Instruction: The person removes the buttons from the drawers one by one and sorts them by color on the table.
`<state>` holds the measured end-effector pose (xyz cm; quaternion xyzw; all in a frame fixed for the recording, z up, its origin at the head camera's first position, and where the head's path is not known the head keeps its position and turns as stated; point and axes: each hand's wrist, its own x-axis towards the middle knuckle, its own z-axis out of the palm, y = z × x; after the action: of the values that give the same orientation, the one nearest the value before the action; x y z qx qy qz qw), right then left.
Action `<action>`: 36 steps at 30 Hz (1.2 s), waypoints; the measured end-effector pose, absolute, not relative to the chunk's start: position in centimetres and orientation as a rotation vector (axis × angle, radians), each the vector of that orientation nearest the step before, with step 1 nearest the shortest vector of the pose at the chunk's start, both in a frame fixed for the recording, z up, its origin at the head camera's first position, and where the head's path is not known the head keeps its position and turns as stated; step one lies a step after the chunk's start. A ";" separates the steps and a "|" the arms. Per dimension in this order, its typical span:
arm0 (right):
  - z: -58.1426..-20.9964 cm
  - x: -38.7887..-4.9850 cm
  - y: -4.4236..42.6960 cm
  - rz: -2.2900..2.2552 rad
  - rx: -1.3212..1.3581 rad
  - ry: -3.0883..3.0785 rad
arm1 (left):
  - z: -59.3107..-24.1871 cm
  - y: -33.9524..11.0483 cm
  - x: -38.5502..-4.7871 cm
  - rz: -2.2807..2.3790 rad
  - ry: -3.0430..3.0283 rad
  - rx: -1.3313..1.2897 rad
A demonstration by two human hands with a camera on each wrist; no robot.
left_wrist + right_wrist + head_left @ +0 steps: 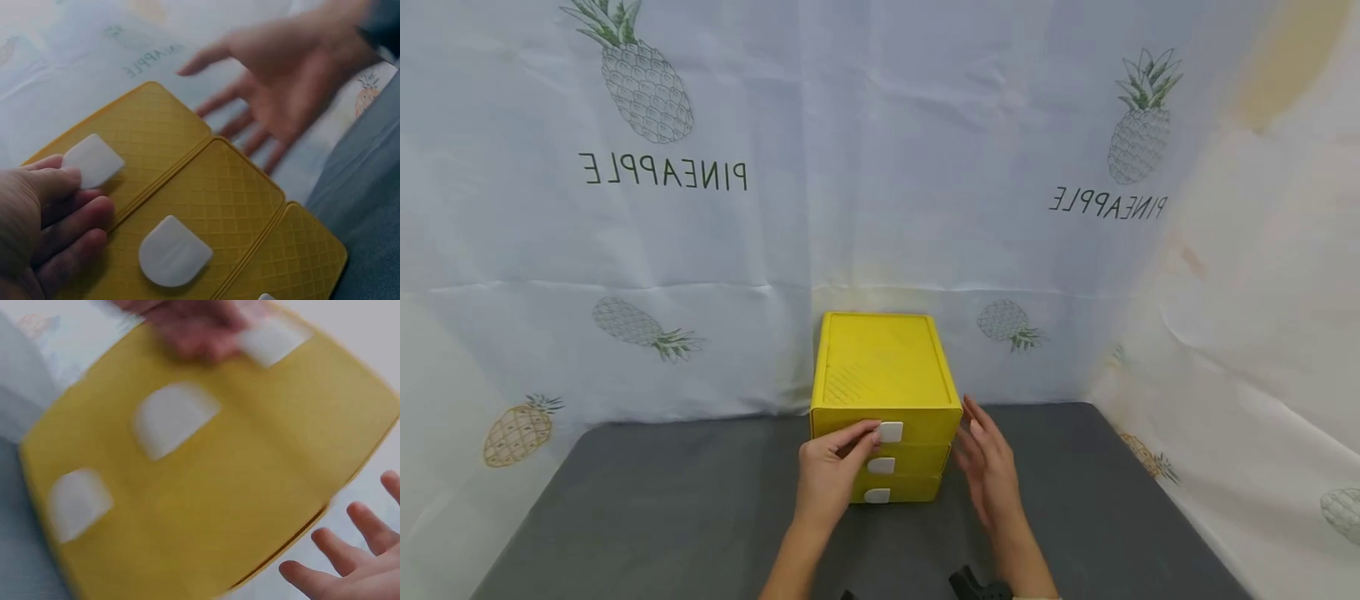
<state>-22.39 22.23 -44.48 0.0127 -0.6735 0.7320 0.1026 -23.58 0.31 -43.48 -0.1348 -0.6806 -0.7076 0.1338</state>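
Observation:
A yellow box (887, 358) with three stacked drawers stands on the dark table, each drawer bearing a white tab. The left hand (831, 471) pinches the top drawer's white tab (891, 432) between thumb and fingers; the left wrist view shows this tab (95, 161) at the fingertips. Below it are the middle tab (881, 466) and bottom tab (877, 496). The right hand (991, 467) is beside the box's right side with fingers extended. In the right wrist view its spread fingers (359, 550) appear near the box's edge; whether they touch it, I cannot tell.
The dark grey table (685, 500) extends to both sides of the box. Close behind the box hangs a pale cloth (887, 167) printed with pineapples and mirrored lettering, which continues along the left and right sides. A black object (979, 586) is at the right wrist.

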 end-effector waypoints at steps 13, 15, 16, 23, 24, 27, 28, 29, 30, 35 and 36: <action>-40.8 -25.6 22.0 2.157 0.227 -2.044 | -43.1 0.5 -22.8 -1.860 -1.944 -0.447; -40.8 -25.7 22.0 2.179 0.227 -2.035 | -43.1 0.6 -22.7 -1.824 -1.938 -0.452; -40.8 -25.8 22.0 2.189 0.228 -2.031 | -43.2 0.6 -22.7 -1.807 -1.937 -0.456; -40.6 -26.0 22.8 2.176 0.242 -2.111 | -43.8 0.7 -21.8 -1.800 -1.923 -0.503; -40.5 -25.9 22.9 2.170 0.254 -2.125 | -43.9 0.7 -21.5 -1.805 -1.918 -0.508; -40.4 -25.8 23.0 2.169 0.252 -2.153 | -44.1 0.6 -20.8 -1.809 -1.900 -0.530; -40.4 -25.8 23.0 2.173 0.243 -2.160 | -44.1 0.6 -20.6 -1.807 -1.896 -0.537; -40.3 -25.8 23.0 2.174 0.226 -2.167 | -44.0 0.5 -20.4 -1.805 -1.893 -0.543; -40.3 -25.8 23.1 2.164 0.215 -2.176 | -44.0 0.5 -20.1 -1.807 -1.890 -0.550; -40.3 -25.8 23.0 2.145 0.182 -2.202 | -43.7 0.1 -18.9 -1.818 -1.935 -0.553; -40.4 -25.7 23.0 2.148 0.194 -2.203 | -43.8 0.0 -18.6 -1.821 -1.947 -0.549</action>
<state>-25.68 22.96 -40.36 0.0629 -0.7142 0.6965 0.0293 -18.61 0.04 -43.77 -0.1972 -0.6997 -0.6543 0.2085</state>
